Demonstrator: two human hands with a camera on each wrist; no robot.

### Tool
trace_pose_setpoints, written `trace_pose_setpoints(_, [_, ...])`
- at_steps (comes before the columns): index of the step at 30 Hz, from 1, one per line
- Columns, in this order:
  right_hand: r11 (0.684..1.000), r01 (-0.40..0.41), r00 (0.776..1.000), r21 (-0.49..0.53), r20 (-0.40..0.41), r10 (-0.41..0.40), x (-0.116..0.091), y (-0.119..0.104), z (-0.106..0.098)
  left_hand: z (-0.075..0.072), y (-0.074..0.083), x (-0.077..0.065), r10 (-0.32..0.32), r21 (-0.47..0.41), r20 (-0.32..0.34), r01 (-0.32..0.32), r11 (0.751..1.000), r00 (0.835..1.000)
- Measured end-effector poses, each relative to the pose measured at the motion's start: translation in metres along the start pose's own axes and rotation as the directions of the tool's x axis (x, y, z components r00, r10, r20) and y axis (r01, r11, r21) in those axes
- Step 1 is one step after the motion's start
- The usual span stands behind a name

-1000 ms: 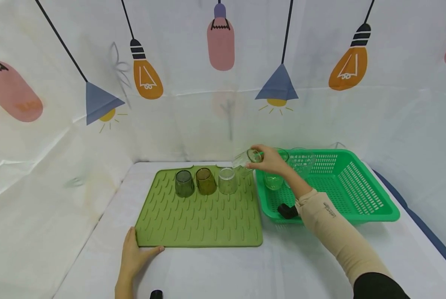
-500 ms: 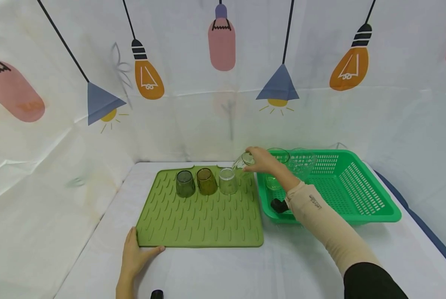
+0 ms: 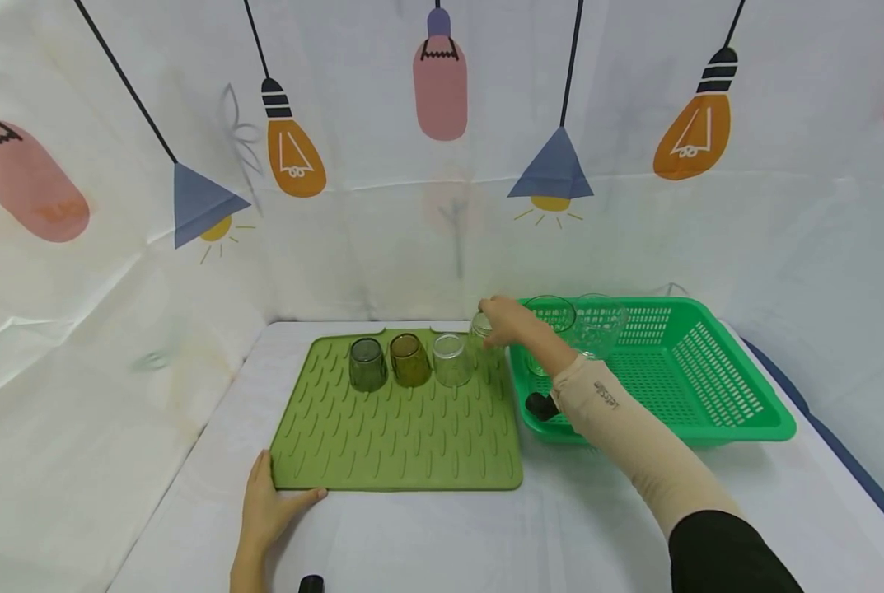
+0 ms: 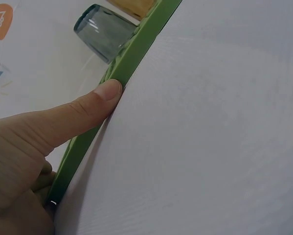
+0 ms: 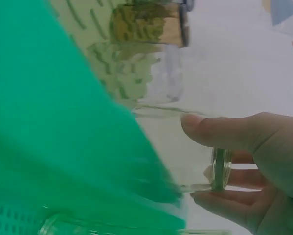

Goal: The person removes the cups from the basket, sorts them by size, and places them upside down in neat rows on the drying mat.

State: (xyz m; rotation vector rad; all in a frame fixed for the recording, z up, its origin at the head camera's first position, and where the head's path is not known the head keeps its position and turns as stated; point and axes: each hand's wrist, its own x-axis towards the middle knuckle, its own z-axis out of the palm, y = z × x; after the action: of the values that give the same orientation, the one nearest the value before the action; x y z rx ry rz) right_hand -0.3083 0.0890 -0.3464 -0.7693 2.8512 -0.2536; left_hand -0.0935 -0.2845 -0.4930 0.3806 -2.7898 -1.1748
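Note:
My right hand grips a clear, faintly tinted drinking glass by its base end, thumb on one side and fingers on the other. The glass is upside down at the back right of the green drying mat; whether its rim touches the mat I cannot tell. To its left stand three upturned glasses in a row: a clear one, an amber one and a grey one. My left hand rests at the mat's front left corner, its thumb against the front edge.
A green plastic basket stands right of the mat, with clear glassware at its left end. My right forearm crosses over it. A patterned curtain hangs behind the white-covered table.
My right hand has moved slightly left and down, turning the glass from tilted to upside-down and nearly upright beside the clear one. The left hand stays at the mat's corner.

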Motion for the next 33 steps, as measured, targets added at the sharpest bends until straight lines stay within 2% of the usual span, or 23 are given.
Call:
trace_pose_setpoints(11, [0.998, -0.007, 0.996, -0.057, 0.09, 0.012, 0.016, -0.004, 0.007, -0.002, 0.0, -0.001, 0.006, 0.009, -0.012, -0.006, 1.0, 1.0])
trace_pose_setpoints(22, [0.99, -0.008, 0.977, -0.143, 0.211, 0.038, 0.032, -0.006, 0.013, -0.001, 0.003, -0.002, 0.001, -0.001, -0.005, -0.001, 1.0, 1.0])
trace_pose_setpoints(33, [0.983, 0.015, 0.965, -0.183, 0.259, 0.033, 0.032, -0.009, 0.017, -0.001, 0.002, -0.002, -0.004, 0.004, 0.003, 0.004, 1.0, 1.0])
